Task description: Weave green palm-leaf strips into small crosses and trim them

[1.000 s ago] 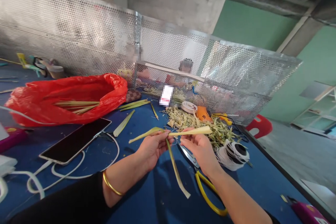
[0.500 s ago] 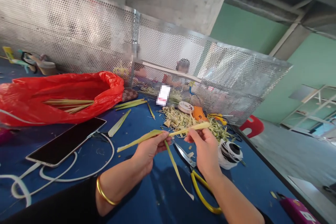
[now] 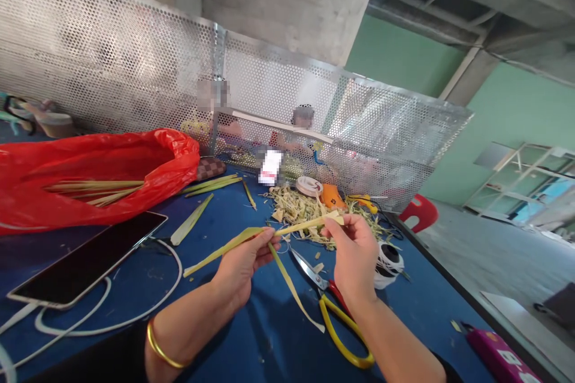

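Observation:
My left hand (image 3: 245, 260) pinches pale green-yellow leaf strips (image 3: 222, 249) where they cross; one end points left and another hangs down toward the table. My right hand (image 3: 354, 251) is closed on the far end of the strip that runs to the right between both hands. Below the hands lie scissors (image 3: 344, 335) with yellow handles, their blades partly apart. A spool of black and white thread (image 3: 390, 260) stands just right of my right hand. Behind the hands is a heap of leaf scraps (image 3: 294, 208).
A red plastic bag (image 3: 103, 155) holding long leaf strips lies at left, beside a phone (image 3: 90, 257) with a white cable (image 3: 148, 323). A tape roll (image 3: 309, 186) and an orange object (image 3: 332, 196) sit by the scraps. A perforated metal screen (image 3: 278, 87) stands behind, with people beyond it.
The view has shifted slightly to the right. My right hand has moved a little along the strip's end, its fingers now nearer the tip. My left hand keeps its pinch.

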`<action>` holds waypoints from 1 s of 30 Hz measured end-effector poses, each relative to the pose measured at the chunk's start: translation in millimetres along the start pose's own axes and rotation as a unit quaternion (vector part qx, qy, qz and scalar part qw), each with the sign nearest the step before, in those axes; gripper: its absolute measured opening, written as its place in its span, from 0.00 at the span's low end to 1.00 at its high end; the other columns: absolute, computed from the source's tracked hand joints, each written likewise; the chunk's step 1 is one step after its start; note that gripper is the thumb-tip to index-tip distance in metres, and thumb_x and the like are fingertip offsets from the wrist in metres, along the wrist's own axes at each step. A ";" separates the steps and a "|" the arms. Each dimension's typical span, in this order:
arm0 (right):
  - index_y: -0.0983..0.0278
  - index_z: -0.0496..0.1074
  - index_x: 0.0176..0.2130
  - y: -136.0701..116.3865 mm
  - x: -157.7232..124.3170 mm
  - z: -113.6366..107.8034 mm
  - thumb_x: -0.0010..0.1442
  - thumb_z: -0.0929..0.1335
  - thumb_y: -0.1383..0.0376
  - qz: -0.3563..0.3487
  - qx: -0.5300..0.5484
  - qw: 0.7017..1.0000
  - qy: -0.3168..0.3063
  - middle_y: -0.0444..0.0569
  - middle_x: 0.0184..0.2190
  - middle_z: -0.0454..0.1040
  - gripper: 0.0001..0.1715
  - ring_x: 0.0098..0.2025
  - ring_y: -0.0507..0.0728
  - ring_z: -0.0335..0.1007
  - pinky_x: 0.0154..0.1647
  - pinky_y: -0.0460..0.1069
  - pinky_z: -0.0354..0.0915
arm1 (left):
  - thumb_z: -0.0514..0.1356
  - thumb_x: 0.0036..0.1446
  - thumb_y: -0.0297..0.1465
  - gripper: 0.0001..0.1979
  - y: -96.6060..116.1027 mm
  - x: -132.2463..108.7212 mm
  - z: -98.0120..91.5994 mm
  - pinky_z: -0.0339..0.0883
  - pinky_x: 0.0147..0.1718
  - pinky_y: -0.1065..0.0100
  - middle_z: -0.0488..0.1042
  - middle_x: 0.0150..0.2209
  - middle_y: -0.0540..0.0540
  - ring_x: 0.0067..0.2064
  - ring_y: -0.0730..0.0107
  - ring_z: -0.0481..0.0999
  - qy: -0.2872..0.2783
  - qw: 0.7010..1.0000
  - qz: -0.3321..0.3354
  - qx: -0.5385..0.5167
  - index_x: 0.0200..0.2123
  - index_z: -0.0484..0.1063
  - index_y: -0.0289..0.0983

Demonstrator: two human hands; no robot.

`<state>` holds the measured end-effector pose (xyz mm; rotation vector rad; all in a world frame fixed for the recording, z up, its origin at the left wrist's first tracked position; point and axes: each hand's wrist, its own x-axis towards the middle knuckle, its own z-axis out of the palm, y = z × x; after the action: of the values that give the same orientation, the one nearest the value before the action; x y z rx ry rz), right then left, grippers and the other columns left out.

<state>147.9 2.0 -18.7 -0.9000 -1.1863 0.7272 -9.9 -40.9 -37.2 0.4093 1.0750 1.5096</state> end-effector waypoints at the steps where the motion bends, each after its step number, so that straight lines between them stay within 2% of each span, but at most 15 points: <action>1: 0.62 0.65 0.29 0.1 -0.5 -0.3 0.51 0.72 0.60 -0.012 -0.006 1.000 0.002 0.42 0.23 0.69 0.13 0.27 0.52 0.67 0.32 0.48 0.65 | 0.65 0.50 0.28 0.06 0.0 0.1 0.2 0.71 0.31 0.74 0.79 0.28 0.45 0.30 0.72 0.78 -0.002 1.000 -0.008 -0.001 0.33 0.74 0.33; 4: 0.62 0.65 0.30 -0.8 -3.1 -0.9 0.53 0.71 0.60 -0.063 -0.030 0.997 -0.013 0.45 0.28 0.71 0.11 0.31 0.53 0.67 0.34 0.49 0.65 | 0.65 0.50 0.28 0.04 0.2 0.9 1.0 0.71 0.30 0.75 0.79 0.29 0.45 0.29 0.73 0.77 -0.004 0.999 -0.038 -0.007 0.31 0.74 0.33; 8: 0.62 0.67 0.35 -4.2 -7.2 -0.3 0.54 0.70 0.62 -0.099 -0.024 0.988 -0.117 0.48 0.34 0.73 0.09 0.36 0.55 0.70 0.39 0.51 0.67 | 0.64 0.51 0.27 0.03 1.1 0.7 1.8 0.71 0.31 0.74 0.79 0.28 0.45 0.29 0.74 0.77 -0.006 0.998 -0.055 -0.010 0.29 0.74 0.33; 11: 0.62 0.70 0.36 -5.3 -9.4 1.2 0.53 0.71 0.62 -0.086 -0.060 0.979 -0.177 0.48 0.35 0.74 0.09 0.38 0.57 0.71 0.41 0.52 0.67 | 0.64 0.51 0.27 0.03 0.7 -2.1 2.6 0.71 0.32 0.73 0.79 0.29 0.45 0.29 0.72 0.77 -0.028 0.998 -0.061 -0.005 0.30 0.74 0.33; 17: 0.62 0.72 0.30 0.5 -11.2 5.3 0.55 0.68 0.64 -0.027 -0.128 0.944 -0.302 0.46 0.30 0.75 0.03 0.36 0.56 0.72 0.41 0.51 0.68 | 0.63 0.52 0.31 0.07 -0.9 -7.9 2.5 0.69 0.31 0.73 0.79 0.30 0.44 0.30 0.72 0.77 -0.085 0.990 -0.092 0.064 0.31 0.76 0.32; 20: 0.62 0.72 0.30 6.8 -9.8 5.4 0.55 0.67 0.66 -0.026 -0.143 0.935 -0.323 0.46 0.34 0.77 0.02 0.39 0.57 0.73 0.44 0.52 0.67 | 0.61 0.54 0.31 0.07 -0.6 -6.2 0.7 0.67 0.29 0.74 0.79 0.30 0.44 0.29 0.73 0.76 -0.114 0.982 -0.126 0.087 0.32 0.76 0.33; 23: 0.62 0.72 0.29 9.7 -9.0 3.6 0.56 0.67 0.66 -0.104 -0.156 0.933 -0.308 0.47 0.33 0.76 0.04 0.38 0.56 0.73 0.43 0.52 0.67 | 0.60 0.55 0.30 0.07 1.5 -1.9 -0.9 0.65 0.26 0.76 0.79 0.29 0.44 0.28 0.75 0.75 -0.123 0.977 -0.148 0.095 0.32 0.75 0.32; 25: 0.61 0.73 0.29 8.0 -10.1 1.9 0.58 0.67 0.67 -0.225 -0.191 0.903 -0.313 0.47 0.32 0.75 0.06 0.37 0.55 0.72 0.42 0.52 0.66 | 0.60 0.54 0.30 0.06 3.4 1.5 -1.9 0.62 0.23 0.77 0.78 0.27 0.45 0.28 0.75 0.75 -0.097 0.979 -0.150 0.101 0.29 0.74 0.33; 26: 0.61 0.73 0.31 6.3 -11.2 1.0 0.59 0.66 0.69 -0.298 -0.220 0.870 -0.325 0.47 0.32 0.75 0.07 0.36 0.55 0.72 0.41 0.51 0.66 | 0.60 0.53 0.30 0.06 4.2 3.2 -2.5 0.60 0.22 0.77 0.77 0.25 0.46 0.28 0.74 0.75 -0.083 0.980 -0.151 0.104 0.28 0.74 0.33; 28: 0.63 0.74 0.35 2.9 -14.3 -0.3 0.61 0.63 0.71 -0.429 -0.278 0.779 -0.362 0.50 0.33 0.76 0.11 0.35 0.55 0.71 0.39 0.51 0.65 | 0.62 0.50 0.31 0.06 5.3 6.0 -3.9 0.57 0.21 0.76 0.76 0.23 0.47 0.27 0.73 0.74 -0.062 0.981 -0.146 0.111 0.26 0.73 0.33; 30: 0.66 0.73 0.37 1.1 -17.6 -0.7 0.63 0.61 0.73 -0.507 -0.311 0.703 -0.390 0.53 0.34 0.75 0.12 0.36 0.55 0.70 0.38 0.51 0.65 | 0.64 0.48 0.33 0.07 5.9 7.5 -5.0 0.56 0.22 0.75 0.76 0.23 0.48 0.26 0.74 0.72 -0.044 0.983 -0.134 0.116 0.25 0.74 0.34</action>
<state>144.4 -12.8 -27.7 -0.2583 -2.4791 -0.3258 -19.1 -35.4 -37.4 0.4665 1.1891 1.1235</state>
